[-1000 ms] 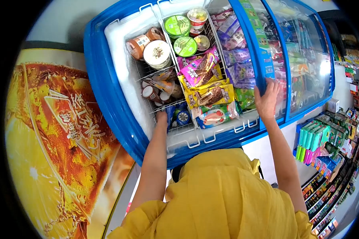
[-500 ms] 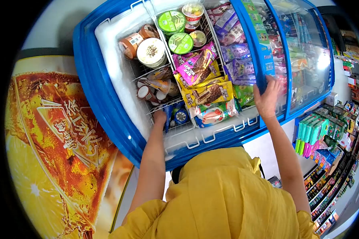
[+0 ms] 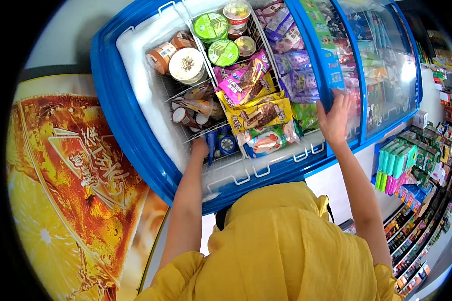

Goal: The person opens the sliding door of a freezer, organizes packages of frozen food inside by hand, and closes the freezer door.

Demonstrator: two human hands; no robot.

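Observation:
My left hand (image 3: 200, 148) reaches into the front left basket of the open freezer, beside a blue wrapped item (image 3: 211, 145) and blue-topped cones (image 3: 227, 144); its fingers are mostly hidden. My right hand (image 3: 336, 118) rests on the blue frame of the sliding lid (image 3: 331, 67), fingers spread. Between the hands lie yellow ice cream packs (image 3: 268, 114), a pink pack (image 3: 243, 83) and a white and red pack (image 3: 266, 142). Cones (image 3: 198, 105) and a white-lidded tub (image 3: 187, 65) sit behind my left hand, with green-lidded tubs (image 3: 223, 52) farther back.
Thick frost (image 3: 148, 100) coats the freezer's left inner wall, inside the blue rim (image 3: 105, 85). White wire dividers (image 3: 246, 175) stand along the front. A drink poster (image 3: 75, 150) is at the left. Shelves of packaged goods (image 3: 422, 200) stand at the right.
The view has shifted slightly. Both hands stay at nearly the same places, my left in the basket and my right at the lid frame.

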